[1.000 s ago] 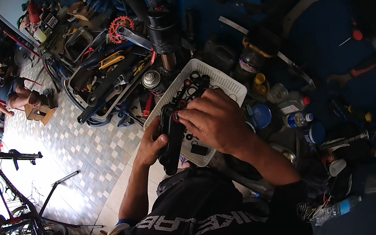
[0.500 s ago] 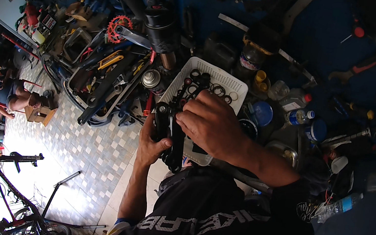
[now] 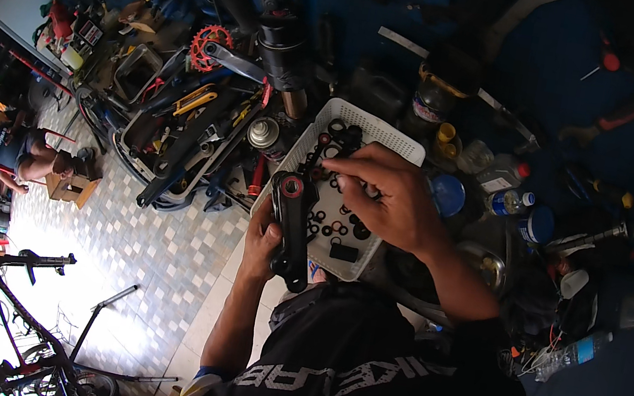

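Observation:
My left hand is closed around a black bike link arm. The arm stands roughly upright, with a red-rimmed round hole at its top end facing me. Just right of that end, my right hand hangs over a white perforated basket, apart from the arm. Its index finger is stretched out and the thumb sits a little apart; no object shows between them. Black rings, small bearings and a black rectangular piece lie in the basket.
Left of the basket stand a spray can and a tray of tools. Bottles and a blue-lidded jar crowd the right. A bike fork tube rises behind. A person sits far left; a bike frame stands lower left.
My right hand has drawn back from the link arm's top end, uncovering the red-rimmed hole and more of the basket. My left hand keeps its hold, with the arm turned slightly.

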